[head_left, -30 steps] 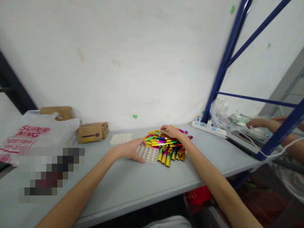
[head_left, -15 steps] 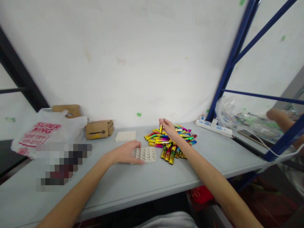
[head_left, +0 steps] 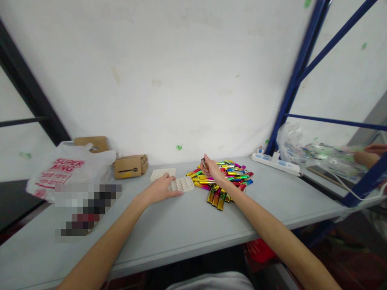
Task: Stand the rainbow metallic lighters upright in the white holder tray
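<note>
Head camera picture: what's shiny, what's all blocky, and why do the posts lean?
Head view: glints shine on the colourful pieces; head view, left: a pixelated patch hides what's there; head view, sides: the blue post and black post lean outward, probably wide-lens stretching.

Shiny pile [head_left: 234,177]: metallic gold, green, pink, red, blue. Left of pile: tray [head_left: 185,185] off-white, cell-grid pattern; cardboard box [head_left: 128,165] brown, dark spoon-shaped print [head_left: 128,171]; bag [head_left: 90,167] white, red lettering [head_left: 72,163]. Right of pile: power strip [head_left: 276,162] white, blue.
</note>
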Action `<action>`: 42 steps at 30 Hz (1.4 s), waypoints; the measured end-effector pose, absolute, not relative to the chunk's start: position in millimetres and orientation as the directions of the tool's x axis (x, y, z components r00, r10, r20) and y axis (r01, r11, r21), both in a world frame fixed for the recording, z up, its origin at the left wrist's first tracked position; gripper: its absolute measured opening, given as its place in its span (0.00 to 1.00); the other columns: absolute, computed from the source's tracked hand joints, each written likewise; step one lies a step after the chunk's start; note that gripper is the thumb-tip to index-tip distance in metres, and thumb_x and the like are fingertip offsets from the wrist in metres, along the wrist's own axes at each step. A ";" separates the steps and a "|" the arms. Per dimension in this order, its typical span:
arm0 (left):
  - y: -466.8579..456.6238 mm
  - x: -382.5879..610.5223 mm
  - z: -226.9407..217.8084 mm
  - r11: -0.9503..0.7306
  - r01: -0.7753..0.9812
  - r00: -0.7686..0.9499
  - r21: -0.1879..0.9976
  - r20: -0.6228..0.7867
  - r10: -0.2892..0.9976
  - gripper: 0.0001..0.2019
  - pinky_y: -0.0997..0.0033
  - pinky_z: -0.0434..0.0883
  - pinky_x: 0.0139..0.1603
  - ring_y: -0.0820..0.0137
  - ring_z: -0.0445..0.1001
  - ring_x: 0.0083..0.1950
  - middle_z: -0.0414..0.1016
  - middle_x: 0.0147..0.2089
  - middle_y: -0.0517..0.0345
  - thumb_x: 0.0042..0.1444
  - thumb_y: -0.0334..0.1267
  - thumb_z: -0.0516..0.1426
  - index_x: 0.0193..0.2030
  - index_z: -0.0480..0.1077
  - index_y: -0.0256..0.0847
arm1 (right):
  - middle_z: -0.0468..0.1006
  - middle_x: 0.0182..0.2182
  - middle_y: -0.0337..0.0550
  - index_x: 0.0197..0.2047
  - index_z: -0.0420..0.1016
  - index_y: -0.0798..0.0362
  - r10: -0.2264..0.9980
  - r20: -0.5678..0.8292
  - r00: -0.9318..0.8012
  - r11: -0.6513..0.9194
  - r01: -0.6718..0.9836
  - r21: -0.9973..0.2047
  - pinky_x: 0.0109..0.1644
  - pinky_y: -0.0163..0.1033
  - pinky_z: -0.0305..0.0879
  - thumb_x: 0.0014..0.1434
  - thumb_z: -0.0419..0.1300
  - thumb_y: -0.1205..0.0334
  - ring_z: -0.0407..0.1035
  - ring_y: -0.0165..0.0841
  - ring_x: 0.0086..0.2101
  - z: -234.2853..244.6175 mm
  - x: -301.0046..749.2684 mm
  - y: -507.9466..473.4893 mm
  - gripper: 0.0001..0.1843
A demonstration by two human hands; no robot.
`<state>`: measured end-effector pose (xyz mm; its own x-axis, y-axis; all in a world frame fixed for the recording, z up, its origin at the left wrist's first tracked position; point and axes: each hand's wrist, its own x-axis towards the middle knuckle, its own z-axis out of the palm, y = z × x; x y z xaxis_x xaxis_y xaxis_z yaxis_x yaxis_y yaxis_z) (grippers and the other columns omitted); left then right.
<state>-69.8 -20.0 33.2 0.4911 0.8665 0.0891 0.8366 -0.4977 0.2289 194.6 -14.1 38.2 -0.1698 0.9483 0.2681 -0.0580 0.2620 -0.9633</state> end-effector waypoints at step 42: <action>-0.8 -69.4 10.6 -0.591 0.647 0.557 0.482 0.231 0.798 0.35 0.65 0.67 0.42 0.61 0.71 0.40 0.73 0.39 0.56 0.38 0.62 0.69 0.48 0.75 0.38 | 0.84 0.36 0.45 0.41 0.75 0.53 0.872 0.427 -0.242 0.460 0.100 -0.883 0.43 0.39 0.70 0.59 0.64 0.43 0.78 0.37 0.38 26.4 150.7 -6.6 0.20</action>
<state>-69.4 -0.8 10.6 0.5568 0.7979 0.2310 0.6469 -0.5909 0.4820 150.7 -6.6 26.4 -0.2416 0.8716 0.4265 0.0998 0.4596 -0.8825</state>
